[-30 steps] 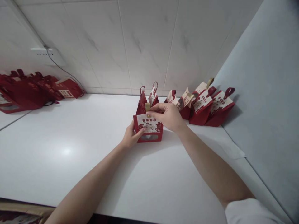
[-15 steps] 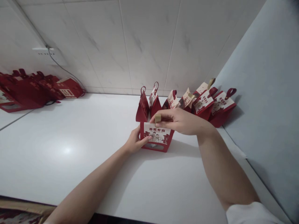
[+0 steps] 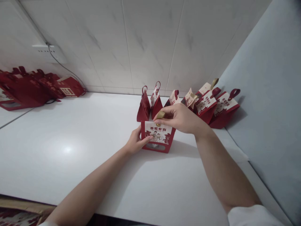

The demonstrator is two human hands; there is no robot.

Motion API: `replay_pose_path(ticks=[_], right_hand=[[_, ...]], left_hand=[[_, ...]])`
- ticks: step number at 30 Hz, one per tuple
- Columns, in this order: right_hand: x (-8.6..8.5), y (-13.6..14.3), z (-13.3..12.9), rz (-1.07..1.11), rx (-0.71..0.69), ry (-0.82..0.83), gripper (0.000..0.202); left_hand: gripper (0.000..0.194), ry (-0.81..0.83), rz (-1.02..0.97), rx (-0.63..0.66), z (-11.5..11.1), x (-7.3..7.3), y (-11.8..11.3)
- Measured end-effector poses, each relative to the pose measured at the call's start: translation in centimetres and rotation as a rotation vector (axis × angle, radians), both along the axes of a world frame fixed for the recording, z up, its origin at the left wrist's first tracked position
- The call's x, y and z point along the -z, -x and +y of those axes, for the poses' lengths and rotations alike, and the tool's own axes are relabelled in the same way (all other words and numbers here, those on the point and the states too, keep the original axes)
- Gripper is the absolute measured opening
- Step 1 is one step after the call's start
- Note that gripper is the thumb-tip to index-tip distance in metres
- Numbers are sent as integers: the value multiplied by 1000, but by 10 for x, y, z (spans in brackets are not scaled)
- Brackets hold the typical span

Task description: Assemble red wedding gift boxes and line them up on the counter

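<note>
A red and white gift box [image 3: 160, 128] with red lettering, a printed couple and a clear window stands upright on the white table. My left hand [image 3: 135, 142] grips its left side, thumb across the front and the other fingers behind. At the top edge, the thumb and fingers of my right hand [image 3: 180, 117] are closed around the base of a gold ribbon loop [image 3: 161, 115]. A small gold stud [image 3: 158, 125] shows just under the right thumb. The right fingertips behind the box are partly hidden.
Behind my hands stand several similar boxes, among them a red one [image 3: 144, 106] and one with a dark red loop [image 3: 224, 110]. More red boxes [image 3: 25, 89] crowd the left, near a cable [image 3: 63, 66]. A tiled wall [image 3: 150, 47] and a pale panel [image 3: 270, 94] border the table.
My right hand has shifted slightly up and left at the box top, and the gold stud now shows below the tilted ribbon loop. The left hand keeps its hold.
</note>
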State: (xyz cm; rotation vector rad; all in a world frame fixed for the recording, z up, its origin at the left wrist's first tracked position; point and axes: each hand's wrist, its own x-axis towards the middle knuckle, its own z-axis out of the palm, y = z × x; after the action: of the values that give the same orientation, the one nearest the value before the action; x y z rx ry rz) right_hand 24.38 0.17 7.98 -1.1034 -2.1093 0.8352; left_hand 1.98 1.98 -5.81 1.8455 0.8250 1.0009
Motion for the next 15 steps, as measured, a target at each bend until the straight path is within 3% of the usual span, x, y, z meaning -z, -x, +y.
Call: replay_pose_path(ticks=[3, 6, 9, 15], right_hand=[[3, 1, 0, 26, 25, -78, 24], [1, 3, -2, 46, 95, -360, 50], [0, 10, -6, -118, 158, -607, 43], [13, 27, -6, -375, 116, -660, 31]], left_hand=[[44, -51, -2, -101, 2, -2, 0], [44, -90, -9, -253, 5, -5, 0], [47, -118, 8, -333, 8, -9, 1], [46, -140, 30, -323, 5, -9, -1]])
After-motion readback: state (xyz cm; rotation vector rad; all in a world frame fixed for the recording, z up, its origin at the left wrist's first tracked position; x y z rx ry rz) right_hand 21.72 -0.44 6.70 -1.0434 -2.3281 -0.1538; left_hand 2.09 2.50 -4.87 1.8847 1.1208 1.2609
